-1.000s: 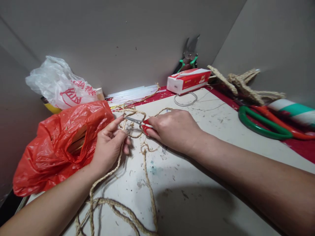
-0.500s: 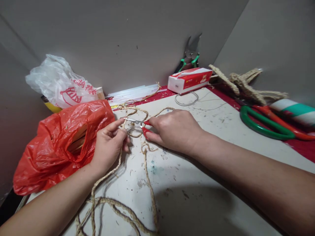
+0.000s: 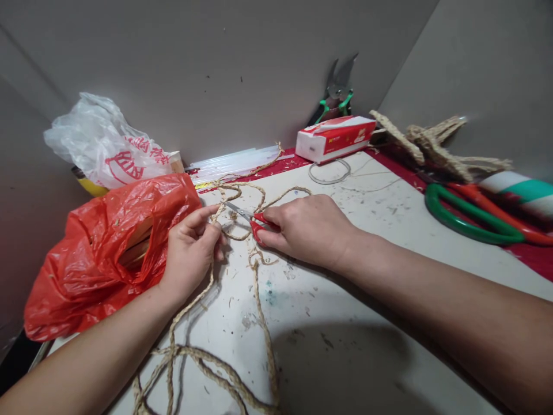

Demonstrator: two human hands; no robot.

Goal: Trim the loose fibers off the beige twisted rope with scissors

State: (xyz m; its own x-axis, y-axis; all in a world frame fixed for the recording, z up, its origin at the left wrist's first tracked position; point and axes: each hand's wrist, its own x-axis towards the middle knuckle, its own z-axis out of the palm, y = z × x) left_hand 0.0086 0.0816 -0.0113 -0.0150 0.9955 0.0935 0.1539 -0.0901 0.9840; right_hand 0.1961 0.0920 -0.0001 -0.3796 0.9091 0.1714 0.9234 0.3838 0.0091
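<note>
Between the thumb and fingers of my left hand point(image 3: 192, 248) is pinched a braided straw cord point(image 3: 264, 328), tan in colour. It runs up past the fingertips and hangs down in loops toward the near side of the table. My right hand point(image 3: 309, 230) grips small red-handled scissors point(image 3: 242, 213), with thumb and fingers closed on the handles. The blades point left and reach the cord just beyond my left fingertips; whether they touch it I cannot tell. More thin cord lies curled on the table behind the scissors.
A red plastic bag point(image 3: 99, 259) sits at the left, before a white bag point(image 3: 108, 144). Clear sticks point(image 3: 237, 161) lie at the back, beside a tissue pack point(image 3: 337, 138) and pruning shears point(image 3: 339, 86). Large green-handled scissors point(image 3: 466, 219) and straw braids point(image 3: 436, 144) are at the right.
The scissor blades have tilted, their tips now angled up and left, and look closer together. My left hand still pinches the cord, whose hanging strand has shifted slightly right.
</note>
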